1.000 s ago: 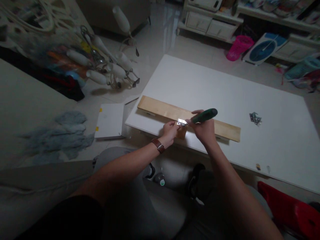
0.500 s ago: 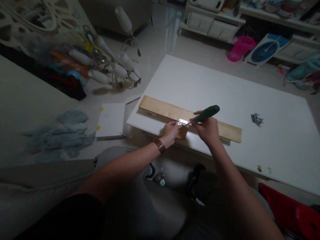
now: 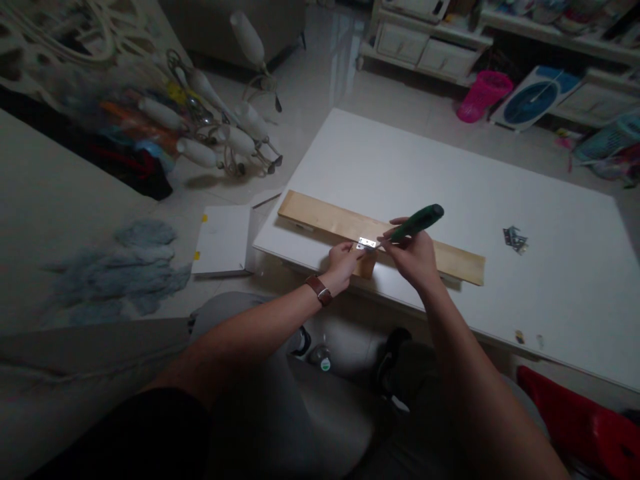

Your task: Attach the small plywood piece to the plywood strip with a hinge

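A long wooden board (image 3: 325, 215) lies across the near side of the white table (image 3: 450, 193). A shiny metal hinge (image 3: 367, 242) sits at its near edge, over a short wooden block (image 3: 366, 268) that projects toward me. My left hand (image 3: 344, 263) pinches at the hinge's near leaf and the block, its fingertips partly hidden. In my right hand (image 3: 415, 257) is a screwdriver (image 3: 420, 220) with a green handle, tilted up to the right. Its shaft points down-left at the hinge; the exact tip contact is too small to tell.
Several loose hinges (image 3: 515, 239) lie in a pile on the table's right side. Two small pieces, one a brownish bit (image 3: 520, 337), lie near the front edge. A white panel (image 3: 223, 240) and a lamp with several shades (image 3: 235, 140) stand on the floor at left.
The screwdriver's handle has shifted slightly up and to the right, with my right hand still around it. My left hand stays in place at the hinge.
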`<state>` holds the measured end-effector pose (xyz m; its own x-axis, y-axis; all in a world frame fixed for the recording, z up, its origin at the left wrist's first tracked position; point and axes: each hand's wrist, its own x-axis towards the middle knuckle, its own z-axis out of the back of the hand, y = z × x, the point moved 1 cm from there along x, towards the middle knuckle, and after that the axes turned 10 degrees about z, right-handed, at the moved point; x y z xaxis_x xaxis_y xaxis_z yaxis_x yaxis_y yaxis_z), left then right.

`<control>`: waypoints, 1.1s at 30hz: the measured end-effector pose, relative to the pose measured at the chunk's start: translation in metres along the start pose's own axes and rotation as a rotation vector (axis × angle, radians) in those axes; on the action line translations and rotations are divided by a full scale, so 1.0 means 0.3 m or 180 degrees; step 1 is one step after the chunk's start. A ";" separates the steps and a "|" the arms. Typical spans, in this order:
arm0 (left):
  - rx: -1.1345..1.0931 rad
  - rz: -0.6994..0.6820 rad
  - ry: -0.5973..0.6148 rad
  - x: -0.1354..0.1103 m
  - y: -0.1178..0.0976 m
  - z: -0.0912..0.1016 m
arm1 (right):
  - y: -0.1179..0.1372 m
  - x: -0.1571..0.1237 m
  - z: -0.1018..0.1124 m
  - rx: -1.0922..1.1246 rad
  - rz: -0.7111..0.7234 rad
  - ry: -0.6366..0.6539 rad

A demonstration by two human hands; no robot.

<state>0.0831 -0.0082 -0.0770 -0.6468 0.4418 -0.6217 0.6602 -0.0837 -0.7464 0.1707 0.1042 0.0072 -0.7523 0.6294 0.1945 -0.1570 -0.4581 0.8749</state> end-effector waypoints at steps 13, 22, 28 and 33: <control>-0.0101 -0.0027 0.0093 0.015 0.021 0.011 | 0.015 -0.015 -0.013 -0.0483 0.0236 -0.0349; -0.0053 0.0109 0.0016 0.003 0.004 0.009 | 0.004 -0.031 -0.029 -0.0564 0.0248 -0.0647; 0.0097 0.0087 0.0044 0.023 -0.002 0.016 | 0.010 -0.036 0.028 -0.0178 0.0143 -0.0798; -0.0047 0.0394 0.0196 0.037 -0.009 0.021 | 0.020 -0.064 0.122 0.0605 0.0314 -0.1141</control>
<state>0.0716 -0.0087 -0.0833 -0.5356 0.4829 -0.6928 0.7395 -0.1281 -0.6609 0.2076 0.1124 0.0248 -0.4822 0.7824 0.3942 0.0509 -0.4242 0.9042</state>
